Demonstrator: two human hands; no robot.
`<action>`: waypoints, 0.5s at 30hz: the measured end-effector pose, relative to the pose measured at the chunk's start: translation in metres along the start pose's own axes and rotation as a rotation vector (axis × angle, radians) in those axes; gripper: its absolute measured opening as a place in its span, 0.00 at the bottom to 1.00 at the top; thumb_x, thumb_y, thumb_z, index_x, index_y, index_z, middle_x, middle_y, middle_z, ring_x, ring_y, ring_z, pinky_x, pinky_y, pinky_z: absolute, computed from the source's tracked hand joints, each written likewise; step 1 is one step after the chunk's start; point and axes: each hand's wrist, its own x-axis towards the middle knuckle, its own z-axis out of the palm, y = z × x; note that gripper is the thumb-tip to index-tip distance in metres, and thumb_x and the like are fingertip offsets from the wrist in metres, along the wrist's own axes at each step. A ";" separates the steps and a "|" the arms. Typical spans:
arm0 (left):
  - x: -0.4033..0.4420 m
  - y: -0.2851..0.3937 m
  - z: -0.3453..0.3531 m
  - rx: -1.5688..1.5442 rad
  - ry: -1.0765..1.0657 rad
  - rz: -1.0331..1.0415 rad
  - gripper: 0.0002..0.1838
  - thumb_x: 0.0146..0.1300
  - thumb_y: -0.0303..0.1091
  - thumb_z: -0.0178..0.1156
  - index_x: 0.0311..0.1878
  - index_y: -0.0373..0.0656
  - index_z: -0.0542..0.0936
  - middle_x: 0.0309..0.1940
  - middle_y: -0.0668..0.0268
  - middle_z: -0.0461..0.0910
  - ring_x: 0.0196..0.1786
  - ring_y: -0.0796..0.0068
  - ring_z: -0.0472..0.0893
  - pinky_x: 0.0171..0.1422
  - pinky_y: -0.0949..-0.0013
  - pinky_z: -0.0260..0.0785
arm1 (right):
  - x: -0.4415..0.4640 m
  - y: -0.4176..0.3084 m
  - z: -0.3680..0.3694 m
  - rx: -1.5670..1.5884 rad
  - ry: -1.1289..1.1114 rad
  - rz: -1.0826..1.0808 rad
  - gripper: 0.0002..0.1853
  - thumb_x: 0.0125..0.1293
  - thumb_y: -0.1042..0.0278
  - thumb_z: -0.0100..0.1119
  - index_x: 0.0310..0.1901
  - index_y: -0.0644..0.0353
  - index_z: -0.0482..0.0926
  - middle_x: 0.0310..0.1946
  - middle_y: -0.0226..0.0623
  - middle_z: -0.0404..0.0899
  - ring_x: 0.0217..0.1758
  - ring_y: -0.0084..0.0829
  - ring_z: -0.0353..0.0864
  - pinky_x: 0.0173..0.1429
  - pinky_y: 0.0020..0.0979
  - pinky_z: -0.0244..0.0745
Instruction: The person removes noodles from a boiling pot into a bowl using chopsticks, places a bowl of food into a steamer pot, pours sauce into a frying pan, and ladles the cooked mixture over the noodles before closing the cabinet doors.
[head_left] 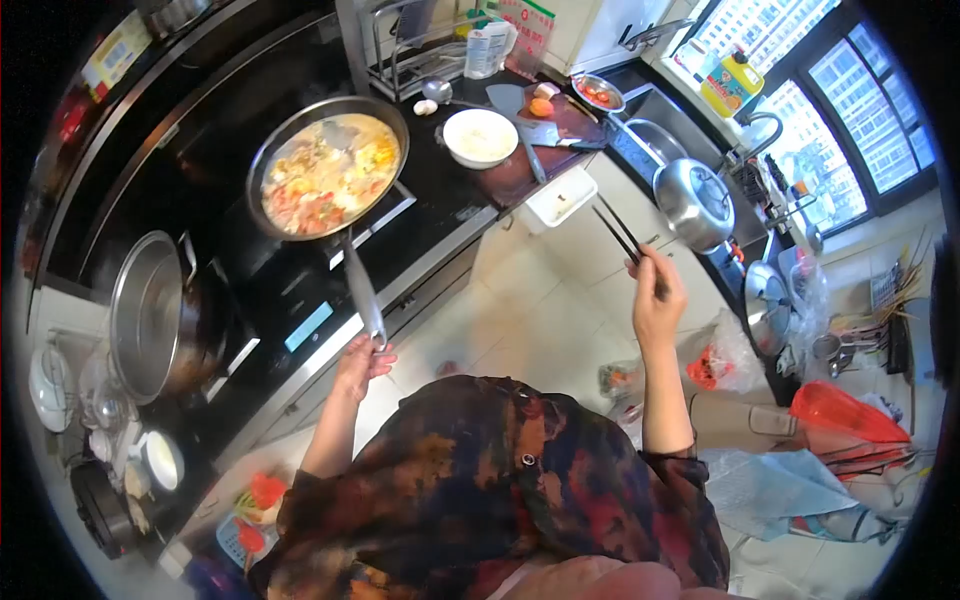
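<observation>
A frying pan (262, 212) sits on the black stove, holding a soupy mix of what looks like egg and tomato. The fingers of my left hand (362, 368) close on the end of its grey handle. Out to the right, my right hand (657, 290) grips a pair of dark chopsticks (617, 234), their tips pointing up and left over the floor, apart from the pan. Beyond the pan, a white bowl (480, 138) with pale food stands on the counter. Beside it, a grey spatula (530, 150) lies on a reddish-brown board.
A large steel pot (150, 315) stands on the left of the stove. Near the board are a bowl of cut tomatoes (598, 93) and a white tray (560, 198) at the counter edge. A lidded steel pot (693, 205) stands by the sink. Plastic bags (725, 355) lie low at right.
</observation>
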 end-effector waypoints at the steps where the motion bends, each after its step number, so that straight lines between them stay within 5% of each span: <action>1: 0.010 0.005 0.007 -0.044 -0.018 0.024 0.15 0.67 0.37 0.50 0.53 0.40 0.71 0.38 0.58 0.80 0.32 0.66 0.84 0.27 0.71 0.78 | 0.023 0.008 0.010 -0.194 -0.079 -0.246 0.10 0.64 0.73 0.54 0.45 0.67 0.77 0.34 0.43 0.79 0.35 0.35 0.81 0.40 0.29 0.75; 9: 0.028 0.019 0.060 -0.066 0.155 0.049 0.16 0.66 0.38 0.52 0.53 0.40 0.72 0.36 0.61 0.77 0.31 0.70 0.81 0.30 0.72 0.74 | 0.167 0.145 0.103 -0.510 -0.491 -0.347 0.20 0.51 0.81 0.56 0.49 0.59 0.75 0.53 0.50 0.70 0.51 0.48 0.75 0.51 0.39 0.72; 13: 0.031 0.025 0.119 -0.144 0.265 0.072 0.19 0.64 0.41 0.54 0.53 0.40 0.72 0.38 0.60 0.77 0.33 0.68 0.81 0.31 0.71 0.74 | 0.233 0.207 0.153 -0.471 -0.458 -0.468 0.09 0.59 0.73 0.48 0.40 0.64 0.74 0.41 0.48 0.71 0.43 0.48 0.74 0.48 0.43 0.71; 15: 0.049 0.023 0.164 -0.201 0.298 0.111 0.19 0.64 0.42 0.54 0.54 0.40 0.72 0.38 0.60 0.77 0.34 0.68 0.81 0.32 0.71 0.73 | 0.259 0.250 0.179 -0.746 -0.561 -0.461 0.10 0.59 0.73 0.48 0.41 0.65 0.74 0.39 0.46 0.71 0.40 0.45 0.76 0.42 0.40 0.75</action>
